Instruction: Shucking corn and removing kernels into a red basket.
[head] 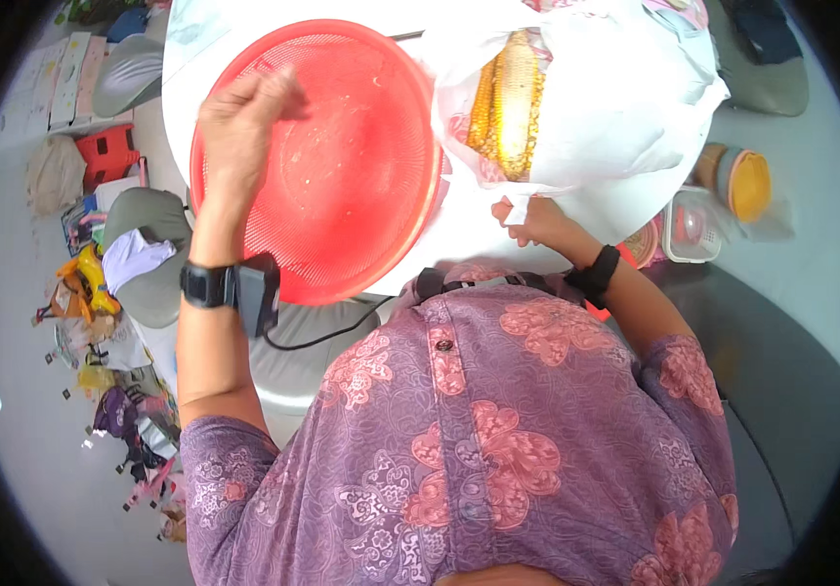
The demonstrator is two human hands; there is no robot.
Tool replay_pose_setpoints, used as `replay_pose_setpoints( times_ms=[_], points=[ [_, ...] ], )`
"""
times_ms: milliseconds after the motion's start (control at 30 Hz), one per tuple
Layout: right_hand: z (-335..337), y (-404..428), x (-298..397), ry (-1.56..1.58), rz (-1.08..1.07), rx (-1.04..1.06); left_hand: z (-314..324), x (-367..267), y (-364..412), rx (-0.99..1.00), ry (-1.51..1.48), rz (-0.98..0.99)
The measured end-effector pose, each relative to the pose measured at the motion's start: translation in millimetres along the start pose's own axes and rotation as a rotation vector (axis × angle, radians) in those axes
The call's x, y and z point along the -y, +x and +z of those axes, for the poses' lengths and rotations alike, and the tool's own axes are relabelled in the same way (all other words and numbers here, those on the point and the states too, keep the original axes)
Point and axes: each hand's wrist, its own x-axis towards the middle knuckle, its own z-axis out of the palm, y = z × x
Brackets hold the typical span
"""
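A wide red mesh basket [347, 157] stands on the white tabletop, with a few small pale bits on its bottom. My left hand [244, 106] is over the basket's left side, its fingers curled together and blurred; whether anything is between them I cannot tell. To the right lies a white plastic bag [610, 124] with its mouth pulled wide. Several yellow corn cobs [514, 110] show in the opening, one with kernels gone along its right edge. At the near edge of the bag, my right hand [541, 222] pinches a corner of the plastic.
The round white table [193, 44] reaches close to my body. Grey stools [145, 256] stand at the left, one with a pale cloth on it. At the right sit a clear plastic container [691, 227] and a yellow tub [750, 187]. Toys [98, 282] litter the far left.
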Motion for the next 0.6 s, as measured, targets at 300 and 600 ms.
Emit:
replay_pose_setpoints(
  times_ms=[300,600],
  points=[
    [3,6,-18,-0.154,-0.209,0.043,-57,184,-23,0.145,0.936,-0.251],
    [1,8,3,-0.060,0.124,0.070,-34,184,-24,0.283,1.106,-0.238]
  ],
)
